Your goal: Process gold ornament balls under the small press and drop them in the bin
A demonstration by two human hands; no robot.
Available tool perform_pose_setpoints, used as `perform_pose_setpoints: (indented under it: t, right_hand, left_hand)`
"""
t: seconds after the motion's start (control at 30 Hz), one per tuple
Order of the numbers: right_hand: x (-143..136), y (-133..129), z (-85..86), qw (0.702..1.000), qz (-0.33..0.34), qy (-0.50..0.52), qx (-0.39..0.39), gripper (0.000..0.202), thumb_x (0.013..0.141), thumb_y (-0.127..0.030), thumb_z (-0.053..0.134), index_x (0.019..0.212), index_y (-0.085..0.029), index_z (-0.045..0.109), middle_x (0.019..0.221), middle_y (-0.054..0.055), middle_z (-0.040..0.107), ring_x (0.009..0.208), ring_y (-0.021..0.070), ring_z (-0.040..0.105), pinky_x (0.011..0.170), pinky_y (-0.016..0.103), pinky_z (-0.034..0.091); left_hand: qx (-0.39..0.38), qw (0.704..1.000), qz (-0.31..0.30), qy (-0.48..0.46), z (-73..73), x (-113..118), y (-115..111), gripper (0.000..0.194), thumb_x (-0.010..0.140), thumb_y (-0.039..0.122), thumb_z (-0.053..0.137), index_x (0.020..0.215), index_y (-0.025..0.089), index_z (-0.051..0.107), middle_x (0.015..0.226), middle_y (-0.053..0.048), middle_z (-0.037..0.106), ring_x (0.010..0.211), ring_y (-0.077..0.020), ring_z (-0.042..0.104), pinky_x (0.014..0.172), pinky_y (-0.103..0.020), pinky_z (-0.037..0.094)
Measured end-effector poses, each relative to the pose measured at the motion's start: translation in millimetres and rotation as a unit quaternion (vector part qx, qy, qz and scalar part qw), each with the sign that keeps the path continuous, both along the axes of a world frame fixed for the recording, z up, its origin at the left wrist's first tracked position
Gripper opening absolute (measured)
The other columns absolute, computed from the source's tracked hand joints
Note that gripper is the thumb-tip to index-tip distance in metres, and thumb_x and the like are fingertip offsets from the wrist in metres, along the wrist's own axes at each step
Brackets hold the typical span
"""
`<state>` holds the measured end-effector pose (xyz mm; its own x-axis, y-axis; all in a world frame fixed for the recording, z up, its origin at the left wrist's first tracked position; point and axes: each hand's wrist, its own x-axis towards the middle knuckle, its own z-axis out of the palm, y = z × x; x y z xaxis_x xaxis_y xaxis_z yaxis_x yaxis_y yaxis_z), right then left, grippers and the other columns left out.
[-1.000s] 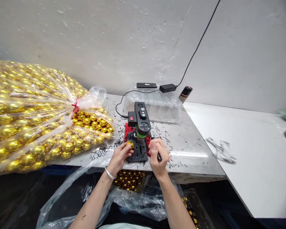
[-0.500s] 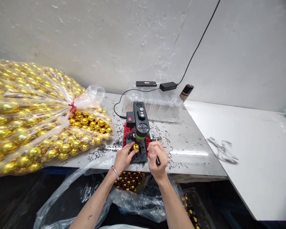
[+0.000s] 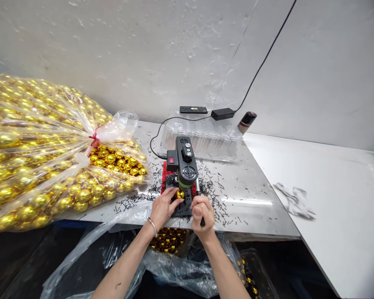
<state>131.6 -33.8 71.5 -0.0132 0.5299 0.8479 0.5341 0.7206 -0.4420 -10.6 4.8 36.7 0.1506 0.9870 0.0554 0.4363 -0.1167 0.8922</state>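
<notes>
Thumb and fingers of my left hand (image 3: 164,207) pinch a shiny gold ball (image 3: 180,194) under the head of a small black drill press (image 3: 187,162). Beneath the ball lies the press's black base plate (image 3: 184,210), on a red mat (image 3: 164,176). My right hand (image 3: 203,215) is wrapped round the black-gripped lever (image 3: 202,222) at the press's right side. The drill tip is hidden behind the press head and the ball.
A big clear bag of gold balls (image 3: 34,166) fills the left. Clear plastic trays (image 3: 202,141) stand behind the press, with a power adapter (image 3: 223,113) on top. Dark shavings (image 3: 218,203) litter the metal tabletop. A white glove (image 3: 296,201) lies right. An opened plastic bag (image 3: 171,265) hangs below the edge.
My right hand has drawn the lever lower and a little toward me. My left hand keeps the gold ball under the press head. The view has shifted slightly.
</notes>
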Motion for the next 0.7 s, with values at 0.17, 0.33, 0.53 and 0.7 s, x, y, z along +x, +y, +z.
perform_pose_setpoints:
  t: [0.17,0.33,0.53,0.7]
  right_hand:
    - [-1,6,-17.1,0.999,-0.018,0.018,0.022,0.029,0.096,-0.023,0.029,0.070,-0.021,0.043,0.070,0.001,0.051,0.065,0.0143,0.055,0.070,0.036,0.048]
    - [1,13,-35.4,0.998,-0.007,-0.023,0.060,0.026,0.093,-0.019,0.033,0.070,-0.021,0.046,0.070,0.001,0.054,0.065,0.0142,0.057,0.070,0.036,0.049]
    - [0,6,8.5,1.000,0.000,0.006,0.031,0.026,0.091,-0.014,0.036,0.068,-0.020,0.045,0.065,0.001,0.051,0.060,0.0128,0.050,0.054,0.027,0.042]
    - [-5,0,67.9,0.993,-0.012,0.081,-0.085,0.030,0.092,-0.013,0.041,0.063,-0.020,0.042,0.064,0.000,0.047,0.063,0.0115,0.049,0.058,0.027,0.039]
  left_hand:
    - [-0.014,0.999,0.019,-0.030,1.4,1,-1,0.031,0.075,0.036,0.069,0.104,0.026,0.071,0.118,-0.006,0.064,0.095,-0.0257,0.062,0.086,-0.031,0.046]
    - [-0.007,1.000,0.021,-0.012,0.0,0,-1,0.031,0.076,0.036,0.069,0.104,0.026,0.071,0.118,-0.006,0.063,0.092,-0.0245,0.063,0.082,-0.031,0.047]
    - [-0.007,0.999,0.019,-0.025,-1.1,3,2,0.029,0.075,0.035,0.070,0.103,0.025,0.070,0.113,-0.006,0.066,0.090,-0.0235,0.063,0.084,-0.031,0.047]
    - [-0.013,0.993,0.030,-0.116,6.2,-9,-20,0.031,0.074,0.033,0.071,0.104,0.024,0.070,0.112,-0.008,0.066,0.093,-0.0251,0.061,0.093,-0.035,0.043]
